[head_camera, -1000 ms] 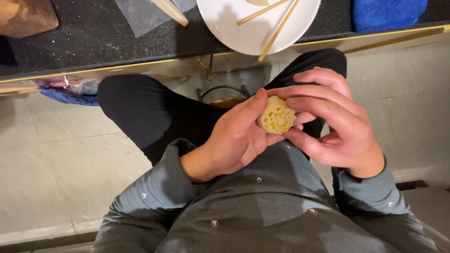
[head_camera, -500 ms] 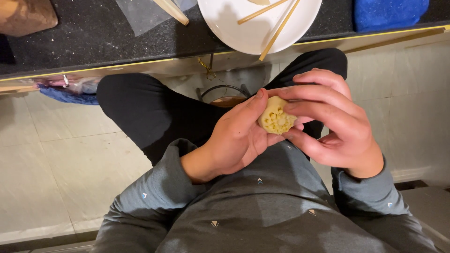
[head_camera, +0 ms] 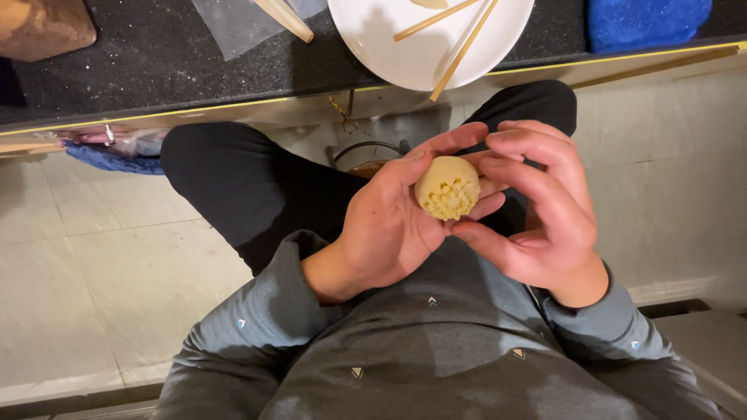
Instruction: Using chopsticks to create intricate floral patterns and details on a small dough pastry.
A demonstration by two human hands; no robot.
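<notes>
A pale yellow ball of dough (head_camera: 447,187) with a pattern of small cuts on its face sits between both hands above my lap. My left hand (head_camera: 389,225) cups it from the left, thumb along its top edge. My right hand (head_camera: 537,210) wraps around it from the right, fingers curled over the top and thumb under it. Both hands touch the dough.
A black speckled counter (head_camera: 156,62) with a gold edge runs along the top. On it stand a white plate (head_camera: 389,39) with wooden sticks (head_camera: 459,50), a clear plastic sheet (head_camera: 233,27), a blue cloth (head_camera: 646,23) and a brown object (head_camera: 39,27). Pale floor tiles (head_camera: 93,280) lie at left.
The right hand's fingers have shifted off the dough's face, so more of the cut pattern shows. The dough has turned slightly.
</notes>
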